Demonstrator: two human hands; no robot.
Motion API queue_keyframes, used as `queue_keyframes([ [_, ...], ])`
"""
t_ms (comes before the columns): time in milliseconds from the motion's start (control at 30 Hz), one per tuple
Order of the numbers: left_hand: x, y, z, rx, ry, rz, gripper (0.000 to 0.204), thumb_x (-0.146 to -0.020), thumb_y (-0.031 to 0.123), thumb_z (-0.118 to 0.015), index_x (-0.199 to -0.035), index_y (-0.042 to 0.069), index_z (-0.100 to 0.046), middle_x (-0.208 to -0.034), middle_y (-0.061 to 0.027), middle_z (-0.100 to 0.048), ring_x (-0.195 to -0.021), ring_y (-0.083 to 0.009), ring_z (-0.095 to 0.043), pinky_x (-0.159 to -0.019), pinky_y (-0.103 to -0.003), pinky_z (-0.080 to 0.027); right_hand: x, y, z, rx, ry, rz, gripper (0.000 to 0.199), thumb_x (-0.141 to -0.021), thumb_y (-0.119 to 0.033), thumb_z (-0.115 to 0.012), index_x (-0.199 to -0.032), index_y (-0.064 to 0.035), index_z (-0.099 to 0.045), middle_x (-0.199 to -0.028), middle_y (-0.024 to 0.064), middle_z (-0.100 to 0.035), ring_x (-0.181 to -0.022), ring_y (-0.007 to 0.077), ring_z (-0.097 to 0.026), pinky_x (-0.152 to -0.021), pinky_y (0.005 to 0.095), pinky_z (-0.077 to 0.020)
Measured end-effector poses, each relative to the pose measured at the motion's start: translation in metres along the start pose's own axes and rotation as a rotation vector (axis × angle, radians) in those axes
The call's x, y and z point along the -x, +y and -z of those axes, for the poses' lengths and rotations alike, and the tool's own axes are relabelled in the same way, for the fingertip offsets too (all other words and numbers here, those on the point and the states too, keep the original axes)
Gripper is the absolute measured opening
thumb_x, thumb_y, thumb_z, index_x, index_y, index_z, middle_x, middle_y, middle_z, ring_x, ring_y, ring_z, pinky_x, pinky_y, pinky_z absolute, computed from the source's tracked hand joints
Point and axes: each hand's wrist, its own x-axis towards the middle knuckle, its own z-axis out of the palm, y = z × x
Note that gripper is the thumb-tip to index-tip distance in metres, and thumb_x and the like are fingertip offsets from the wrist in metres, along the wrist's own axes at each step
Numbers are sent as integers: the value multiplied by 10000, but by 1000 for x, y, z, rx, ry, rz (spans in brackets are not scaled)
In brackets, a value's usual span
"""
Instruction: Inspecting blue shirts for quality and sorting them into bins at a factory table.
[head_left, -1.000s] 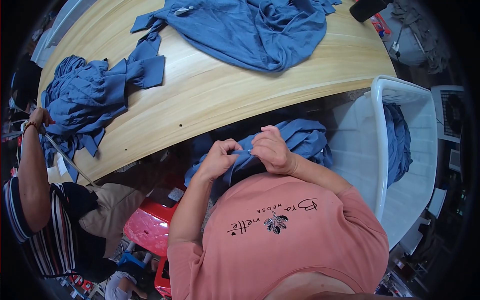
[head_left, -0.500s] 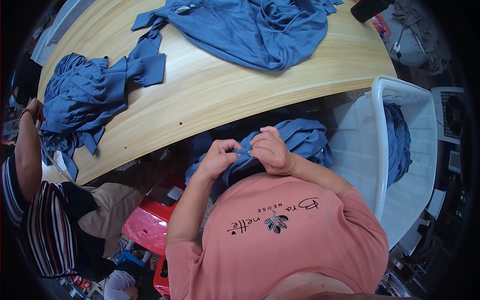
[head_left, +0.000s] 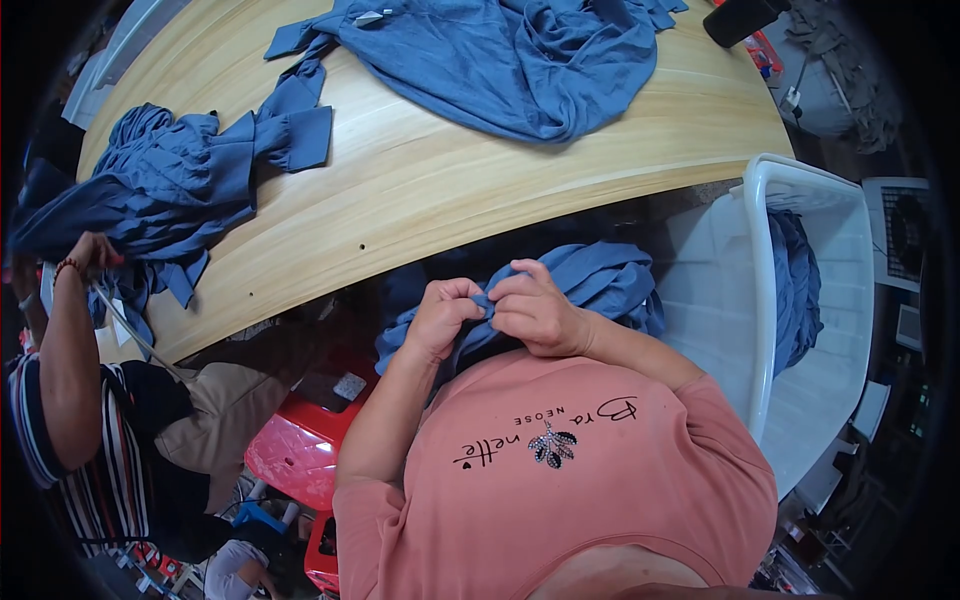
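Both hands meet close to the chest, below the bench edge: the left hand (head_left: 447,312) and the right hand (head_left: 535,310) each pinch a fold of the blue garment (head_left: 590,285) bunched in the lap, fingers curled tight on the cloth, knuckles nearly touching. The garment sits between the body and the curved wooden bench (head_left: 450,190), whose edge hides its far side. Just to the right stands a white plastic basket (head_left: 760,290) with more blue cloth (head_left: 795,285) inside. On the bench lie a large spread blue garment (head_left: 520,60), bearing a small pale label (head_left: 370,16) near its top edge, and a crumpled blue pile (head_left: 170,190) at the left. There a co-worker's hand (head_left: 88,252) grips that pile; it now sits lower and nearer the bench edge than a second ago, while the person's own hands have scarcely shifted. A red plastic stool (head_left: 295,455) stands below
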Motion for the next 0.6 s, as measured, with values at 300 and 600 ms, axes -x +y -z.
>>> queue_keyframes([
  [300,8,0,-4,-177,39,-114,74,-759,-22,-612,-804,-17,-671,-734,8,-632,-645,-36,-525,-580,-196,-410,-3,-2,-5,53,141,-39,119,-708,-56,-611,-826,-64,-609,-838,52,-585,-959,236,-588,-955,508,-373],
  [600,12,-9,-10,-101,161,-172,53,-808,-15,-625,-809,-11,-677,-686,37,-594,-594,-6,-452,-506,-189,-323,-5,2,-9,87,65,-61,134,-703,-47,-604,-837,-55,-613,-820,58,-577,-929,233,-588,-948,500,-377],
])
